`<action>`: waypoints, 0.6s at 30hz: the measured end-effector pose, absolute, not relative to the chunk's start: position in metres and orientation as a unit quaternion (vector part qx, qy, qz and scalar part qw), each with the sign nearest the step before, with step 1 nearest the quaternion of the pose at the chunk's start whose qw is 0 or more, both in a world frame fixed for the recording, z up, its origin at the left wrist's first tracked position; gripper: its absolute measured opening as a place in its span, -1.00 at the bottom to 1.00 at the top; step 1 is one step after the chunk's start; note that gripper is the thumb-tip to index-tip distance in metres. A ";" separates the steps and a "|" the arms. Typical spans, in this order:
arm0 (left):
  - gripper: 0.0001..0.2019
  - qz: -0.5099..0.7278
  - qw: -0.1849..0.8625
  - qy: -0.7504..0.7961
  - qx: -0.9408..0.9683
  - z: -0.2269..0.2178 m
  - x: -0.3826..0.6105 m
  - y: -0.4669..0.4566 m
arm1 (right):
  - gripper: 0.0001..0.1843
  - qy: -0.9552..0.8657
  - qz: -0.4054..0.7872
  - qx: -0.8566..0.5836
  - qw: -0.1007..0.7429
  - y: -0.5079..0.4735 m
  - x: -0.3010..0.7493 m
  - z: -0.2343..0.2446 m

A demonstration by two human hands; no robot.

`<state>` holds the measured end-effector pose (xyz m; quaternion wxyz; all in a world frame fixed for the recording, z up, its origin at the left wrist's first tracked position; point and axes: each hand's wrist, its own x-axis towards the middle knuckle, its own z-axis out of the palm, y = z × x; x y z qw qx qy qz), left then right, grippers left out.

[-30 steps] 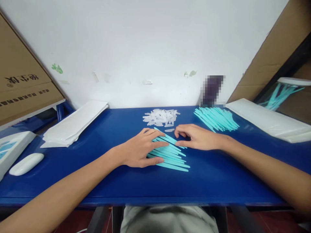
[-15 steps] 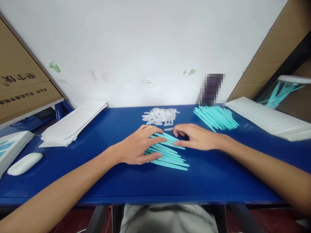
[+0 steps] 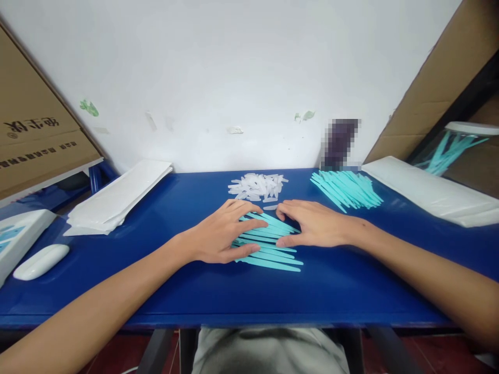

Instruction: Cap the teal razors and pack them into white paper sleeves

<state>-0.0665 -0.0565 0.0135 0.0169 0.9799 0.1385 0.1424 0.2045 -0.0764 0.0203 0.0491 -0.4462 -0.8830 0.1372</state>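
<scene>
A loose bundle of flat turquoise sticks [image 3: 275, 255] with tapered ends lies on the blue table in front of me. Over their left part rests my left hand [image 3: 223, 234], fingers spread and thumb apart, touching the sticks. My right hand [image 3: 319, 223] is at their right ends, its thumb across several of them and its bent fingers along the far side, with a gap between. Just beyond the hands lies a single white translucent piece [image 3: 270, 208], near a heap of similar white pieces [image 3: 255, 186]. Both hands partly hide the bundle.
More turquoise sticks [image 3: 346, 189] are heaped at the back right. White flat packets lie at left [image 3: 120, 195] and right [image 3: 429, 189]. A white mouse-shaped object [image 3: 41, 262] sits at far left. A clear container [image 3: 448, 148] with turquoise sticks stands far right.
My right hand has shifted slightly toward me, its thumb now lower across the stick ends and spread wider from its fingers. The left hand has hardly moved.
</scene>
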 end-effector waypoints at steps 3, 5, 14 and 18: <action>-0.55 0.137 0.007 0.140 0.980 0.014 -0.066 -0.057 | -0.30 -0.886 0.129 -0.444 0.035 -0.077 0.204 0.021; -0.55 0.130 -0.002 0.144 0.981 0.015 -0.067 -0.056 | -0.30 -0.886 0.132 -0.443 0.034 -0.077 0.204 0.021; -0.56 0.153 -0.001 0.262 0.953 0.014 -0.087 -0.023 | -0.28 -0.884 0.151 -0.442 0.028 -0.079 0.209 0.022; -0.53 0.175 0.129 0.337 0.916 0.003 -0.100 -0.005 | -0.49 -0.876 0.174 -0.447 0.058 -0.080 0.208 0.020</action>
